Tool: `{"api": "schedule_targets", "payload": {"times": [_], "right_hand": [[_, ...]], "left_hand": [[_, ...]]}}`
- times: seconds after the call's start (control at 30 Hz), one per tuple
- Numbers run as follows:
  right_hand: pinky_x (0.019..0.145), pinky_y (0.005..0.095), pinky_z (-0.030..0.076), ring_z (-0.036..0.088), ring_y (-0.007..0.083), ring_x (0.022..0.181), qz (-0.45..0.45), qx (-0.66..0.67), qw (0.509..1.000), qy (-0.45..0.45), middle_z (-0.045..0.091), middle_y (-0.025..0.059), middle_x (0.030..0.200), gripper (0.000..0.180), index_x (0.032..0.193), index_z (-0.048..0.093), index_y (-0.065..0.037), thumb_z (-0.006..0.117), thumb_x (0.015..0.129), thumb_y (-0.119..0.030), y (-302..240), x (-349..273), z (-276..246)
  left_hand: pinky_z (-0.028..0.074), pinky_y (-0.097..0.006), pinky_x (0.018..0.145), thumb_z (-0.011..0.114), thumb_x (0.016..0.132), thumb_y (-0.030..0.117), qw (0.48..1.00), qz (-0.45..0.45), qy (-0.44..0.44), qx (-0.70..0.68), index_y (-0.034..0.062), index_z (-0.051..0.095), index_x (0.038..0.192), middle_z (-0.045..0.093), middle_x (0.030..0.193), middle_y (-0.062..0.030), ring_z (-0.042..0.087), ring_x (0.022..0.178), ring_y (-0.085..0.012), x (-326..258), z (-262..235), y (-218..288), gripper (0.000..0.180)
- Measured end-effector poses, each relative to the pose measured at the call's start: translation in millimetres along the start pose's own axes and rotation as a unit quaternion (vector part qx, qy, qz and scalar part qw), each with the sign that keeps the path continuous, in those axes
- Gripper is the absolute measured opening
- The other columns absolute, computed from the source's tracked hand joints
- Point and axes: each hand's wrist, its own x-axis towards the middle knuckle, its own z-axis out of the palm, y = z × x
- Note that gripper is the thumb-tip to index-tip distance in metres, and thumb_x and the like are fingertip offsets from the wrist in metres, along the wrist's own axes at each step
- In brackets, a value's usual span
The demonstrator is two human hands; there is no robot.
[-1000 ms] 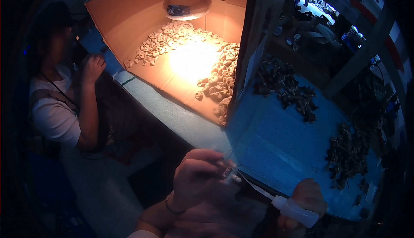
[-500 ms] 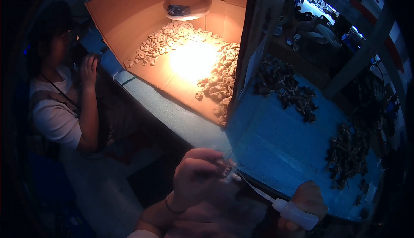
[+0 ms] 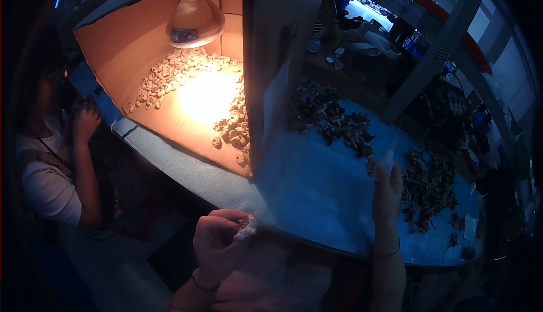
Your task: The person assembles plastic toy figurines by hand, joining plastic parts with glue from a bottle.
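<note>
while a half second back both hands sat close together low over the near table edge with the thin rod bridging them, they're now split apart. going left to right: seated person in a white short-sleeved top (image 3: 48, 182) at far left, hand up by the face, not involved. left hand (image 3: 218, 241) low at the near rim of the blue-lit tabletop (image 3: 328, 193), fingers pinched shut on a small pale crumpled lump (image 3: 246, 228); the open cardboard box lit by a hanging heat lamp (image 3: 195, 20) is up and left of that pinch, pale curled pieces (image 3: 175, 69) spread on its floor. right hand (image 3: 387, 184) has risen over the table, closed round a slim translucent white tube (image 3: 386, 159) sticking up out of the fist. dark twiggy clumps (image 3: 334, 119) lie up-left of that grip, another pile (image 3: 427, 184) just to its right. looks like tool and piece got pulled apart, so whatever was applied is likely finished.
</note>
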Motion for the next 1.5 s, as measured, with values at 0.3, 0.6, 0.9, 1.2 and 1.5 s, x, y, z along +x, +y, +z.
{"api": "schedule_targets", "payload": {"times": [0.3,0.6,0.9,1.2,1.5], "right_hand": [[0.08,0.0337,0.044,0.057,0.0221,0.09,-0.061,-0.319,0.941,0.098,0.059,0.0125,0.096,0.038,0.11,0.054,0.002,0.061,0.083,-0.024,118,148,-84],[0.089,0.0377,0.038,0.046,0.0266,0.103,-0.225,-0.374,0.878,0.196,0.049,0.0141,0.109,0.035,0.118,0.044,0.0,0.054,0.088,-0.016,69,99,-44],[0.066,0.0334,0.043,0.055,0.0216,0.07,-0.506,-0.31,0.752,-0.287,0.054,0.0037,0.077,0.01,0.077,0.051,-0.011,0.059,0.075,-0.006,-98,-72,201],[0.082,0.0382,0.04,0.053,0.0228,0.1,-0.209,-0.728,0.642,-0.122,0.059,0.0068,0.104,0.023,0.097,0.065,-0.011,0.047,0.085,-0.02,9,42,348],[0.077,0.0384,0.039,0.057,0.0229,0.086,-0.296,-0.676,0.67,-0.081,0.065,0.0051,0.078,0.02,0.076,0.069,-0.012,0.05,0.08,-0.018,47,63,367]], "left_hand": [[0.05,-0.028,0.078,0.062,0.083,0.001,0.999,-0.043,0.015,-0.016,0.0031,0.047,0.095,0.062,0.095,-0.0112,0.061,0.087,-0.0152,-7,-14,7,0.02],[0.048,-0.028,0.081,0.063,0.08,-0.001,0.997,-0.052,0.024,-0.054,0.0038,0.045,0.102,0.057,0.103,-0.0139,0.058,0.093,-0.0163,-11,-39,2,0.029],[0.049,-0.032,0.086,0.061,0.08,-0.005,0.993,-0.044,0.074,-0.079,0.0033,0.044,0.102,0.057,0.103,-0.0151,0.059,0.097,-0.0193,-13,-58,7,0.028],[0.047,-0.033,0.089,0.059,0.081,-0.008,0.986,-0.043,0.117,-0.114,0.0038,0.045,0.104,0.054,0.11,-0.0153,0.057,0.101,-0.0204,-40,-99,13,0.03],[0.045,-0.037,0.093,0.058,0.08,-0.01,0.986,-0.052,0.123,-0.098,0.0028,0.043,0.105,0.054,0.11,-0.0175,0.055,0.106,-0.0242,-43,-128,9,0.032]]}}
